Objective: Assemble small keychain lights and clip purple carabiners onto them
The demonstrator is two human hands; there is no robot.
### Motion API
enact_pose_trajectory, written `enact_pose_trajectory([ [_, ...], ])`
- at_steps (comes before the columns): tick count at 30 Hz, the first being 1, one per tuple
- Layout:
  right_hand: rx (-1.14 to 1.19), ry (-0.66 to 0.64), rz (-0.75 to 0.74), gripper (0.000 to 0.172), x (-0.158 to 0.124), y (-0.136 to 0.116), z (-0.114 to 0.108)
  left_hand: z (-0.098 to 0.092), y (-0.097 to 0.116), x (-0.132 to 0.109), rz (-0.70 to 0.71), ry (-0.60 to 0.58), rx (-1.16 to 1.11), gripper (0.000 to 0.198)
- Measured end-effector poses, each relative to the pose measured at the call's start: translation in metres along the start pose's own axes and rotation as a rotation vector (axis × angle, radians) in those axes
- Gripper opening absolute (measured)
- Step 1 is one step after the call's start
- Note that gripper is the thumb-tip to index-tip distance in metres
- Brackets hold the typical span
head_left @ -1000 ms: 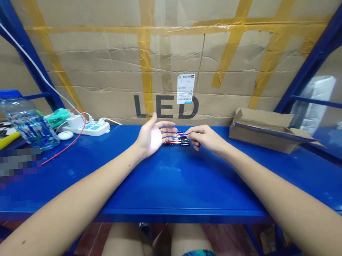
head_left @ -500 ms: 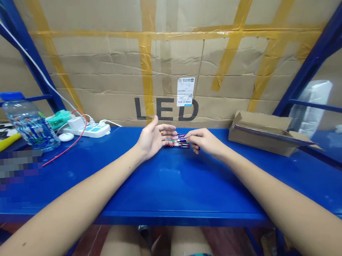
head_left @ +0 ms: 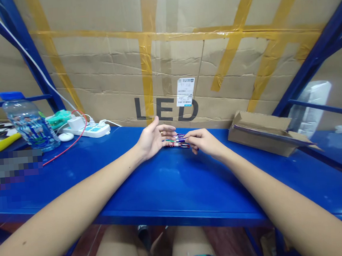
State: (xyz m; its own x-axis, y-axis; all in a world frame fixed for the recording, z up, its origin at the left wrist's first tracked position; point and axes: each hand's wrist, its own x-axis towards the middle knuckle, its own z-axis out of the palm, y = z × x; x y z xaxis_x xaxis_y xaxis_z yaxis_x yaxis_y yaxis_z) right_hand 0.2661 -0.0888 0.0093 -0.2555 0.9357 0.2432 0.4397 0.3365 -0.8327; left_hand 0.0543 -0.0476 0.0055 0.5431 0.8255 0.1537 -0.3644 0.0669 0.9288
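Several shiny pens [head_left: 179,144] in red, green and purple lie side by side on the blue table, between my two hands. My left hand [head_left: 154,139] rests on its edge at their left ends, palm facing them, thumb raised and fingers apart. Its fingers cover the left parts of the pens. At the right ends is my right hand [head_left: 203,141], with the forefinger and thumb closed at the tip of a purple pen [head_left: 180,138] and the other fingers curled under. The exact grip is partly hidden.
An open cardboard box [head_left: 260,134] stands on the right. On the left are a water bottle [head_left: 31,123], a white power strip [head_left: 95,129], a small white case [head_left: 66,136] and a red cable [head_left: 71,144]. A large taped carton [head_left: 110,77] forms the back.
My right hand has shifted very slightly left at the ends of the pens. The left hand and the pens look almost the same.
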Motion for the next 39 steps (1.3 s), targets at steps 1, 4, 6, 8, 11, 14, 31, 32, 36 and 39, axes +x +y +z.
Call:
enact_pose_trajectory([
  [1, 0.003, 0.011, 0.002, 0.019, 0.0, 0.0, 0.0, 0.0, 0.0, 0.0, 0.0, 0.002, -0.002, 0.068],
  [4, 0.003, 0.063, -0.008, 0.021, 0.0, -0.001, 0.0, 0.0, 0.001, 0.0, -0.002, 0.012, -0.011, 0.067],
  [6, 0.002, 0.107, -0.01, 0.022, 0.0, -0.002, -0.001, 0.0, 0.002, 0.0, -0.003, 0.023, -0.021, 0.066],
  [8, 0.015, 0.141, -0.005, 0.023, 0.0, -0.003, -0.002, 0.0, 0.002, 0.0, -0.002, 0.034, -0.027, 0.066],
  [11, 0.031, 0.157, -0.012, 0.025, -0.001, -0.004, -0.002, -0.001, 0.001, 0.0, 0.004, 0.032, -0.012, 0.067],
  [14, 0.01, 0.153, -0.008, 0.025, -0.002, -0.006, -0.002, -0.002, 0.0, 0.001, 0.005, 0.025, 0.0, 0.067],
  [31, -0.004, 0.143, 0.01, 0.027, -0.002, -0.006, -0.003, -0.002, 0.001, 0.001, 0.011, 0.035, -0.009, 0.064],
  [32, 0.001, 0.143, 0.009, 0.027, -0.002, -0.007, -0.003, -0.003, 0.001, 0.001, 0.012, 0.032, -0.009, 0.063],
  [36, -0.029, 0.138, 0.015, 0.027, -0.003, -0.01, -0.003, -0.004, 0.002, 0.001, 0.02, 0.026, -0.025, 0.064],
  [39, -0.053, 0.149, 0.033, 0.027, -0.003, -0.012, -0.003, -0.003, 0.002, 0.001, 0.017, 0.021, -0.022, 0.065],
])
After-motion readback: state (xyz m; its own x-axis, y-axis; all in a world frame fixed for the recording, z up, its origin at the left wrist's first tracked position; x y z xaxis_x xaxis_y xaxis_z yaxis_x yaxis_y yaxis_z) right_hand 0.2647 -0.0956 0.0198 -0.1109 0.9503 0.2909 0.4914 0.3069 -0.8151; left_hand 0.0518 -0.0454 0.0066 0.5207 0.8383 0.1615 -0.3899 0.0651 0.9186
